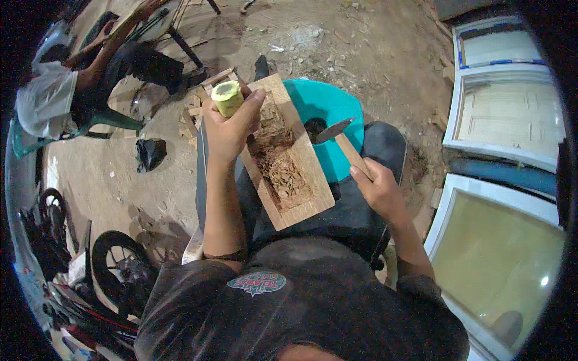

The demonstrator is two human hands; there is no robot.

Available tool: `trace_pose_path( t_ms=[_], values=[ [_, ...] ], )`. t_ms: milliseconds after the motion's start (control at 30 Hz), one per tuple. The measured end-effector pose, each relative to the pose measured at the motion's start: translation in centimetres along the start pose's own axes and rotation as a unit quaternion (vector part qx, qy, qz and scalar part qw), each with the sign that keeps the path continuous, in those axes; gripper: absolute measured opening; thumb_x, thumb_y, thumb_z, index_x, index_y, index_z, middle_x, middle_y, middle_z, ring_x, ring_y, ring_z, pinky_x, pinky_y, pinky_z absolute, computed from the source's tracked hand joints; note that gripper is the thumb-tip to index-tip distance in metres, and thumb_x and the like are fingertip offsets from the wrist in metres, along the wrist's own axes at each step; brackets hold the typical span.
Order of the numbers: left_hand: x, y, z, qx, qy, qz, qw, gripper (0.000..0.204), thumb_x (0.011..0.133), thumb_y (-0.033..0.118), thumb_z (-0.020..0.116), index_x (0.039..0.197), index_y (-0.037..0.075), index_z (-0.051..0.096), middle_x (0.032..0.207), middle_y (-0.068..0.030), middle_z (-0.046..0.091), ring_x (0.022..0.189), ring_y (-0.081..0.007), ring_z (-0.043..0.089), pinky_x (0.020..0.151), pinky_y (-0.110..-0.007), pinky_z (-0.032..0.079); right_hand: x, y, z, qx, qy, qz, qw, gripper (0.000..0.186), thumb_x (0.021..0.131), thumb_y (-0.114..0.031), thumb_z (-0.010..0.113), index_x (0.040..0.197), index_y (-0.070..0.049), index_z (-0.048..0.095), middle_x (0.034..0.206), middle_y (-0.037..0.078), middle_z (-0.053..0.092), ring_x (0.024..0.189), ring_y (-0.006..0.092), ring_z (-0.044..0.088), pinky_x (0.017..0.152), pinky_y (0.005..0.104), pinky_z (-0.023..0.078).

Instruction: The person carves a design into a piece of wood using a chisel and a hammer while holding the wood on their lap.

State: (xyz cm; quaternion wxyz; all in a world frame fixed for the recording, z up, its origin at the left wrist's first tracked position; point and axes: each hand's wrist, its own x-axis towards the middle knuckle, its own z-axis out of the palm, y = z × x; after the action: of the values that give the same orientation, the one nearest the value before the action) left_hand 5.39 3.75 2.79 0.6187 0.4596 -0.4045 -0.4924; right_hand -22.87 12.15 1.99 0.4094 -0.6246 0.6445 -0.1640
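Observation:
A thick pale wooden block [295, 111] lies slanted across my thighs and a turquoise plastic piece. A long recess cut into its top holds loose wood chips [282, 171]. My left hand [227, 129] is closed around the yellow handle of a chisel [228, 101], held over the far left side of the block; its blade is hidden behind the hand. My right hand [380, 188] grips the wooden handle of a hammer [349, 149]. The dark, pointed hammer head is raised to the right of the block, apart from the chisel.
The rounded turquoise plastic piece [334, 99] stands between my knees. White framed panels [500, 240] lean along the right. Another person [90, 84] sits at the far left on a green chair [108, 117]. A black bag [150, 154] and wood scraps lie on the dirt floor; motorbikes [120, 265] stand lower left.

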Motion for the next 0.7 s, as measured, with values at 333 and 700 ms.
trace_pose_path(
  t_ms=[333,700],
  values=[
    [0.4,-0.7,-1.5,0.029,0.013,0.023,0.999,0.019,0.081,0.017,0.071,0.072,0.005,0.061,0.063,0.0049,0.055,0.056,-0.0035,0.048,0.051,-0.022,0.037,-1.6,-3.4,1.1,0.254,-0.037,0.092,0.962,0.023,0.091,-0.019,0.055,0.108,-0.004,0.057,0.072,0.002,0.054,0.056,0.0119,0.047,0.053,0.0283,0.04],
    [0.6,-0.4,-2.8,0.009,-0.008,0.058,0.998,0.019,0.082,0.016,0.069,0.071,0.005,0.059,0.064,0.0045,0.055,0.059,-0.0033,0.047,0.053,-0.024,0.038,0.1,-17.1,-2.6,0.216,0.038,-0.171,0.961,0.037,0.099,-0.032,0.047,0.117,-0.001,0.051,0.064,0.001,0.047,0.045,0.0088,0.043,0.041,0.0226,0.036]
  ],
)
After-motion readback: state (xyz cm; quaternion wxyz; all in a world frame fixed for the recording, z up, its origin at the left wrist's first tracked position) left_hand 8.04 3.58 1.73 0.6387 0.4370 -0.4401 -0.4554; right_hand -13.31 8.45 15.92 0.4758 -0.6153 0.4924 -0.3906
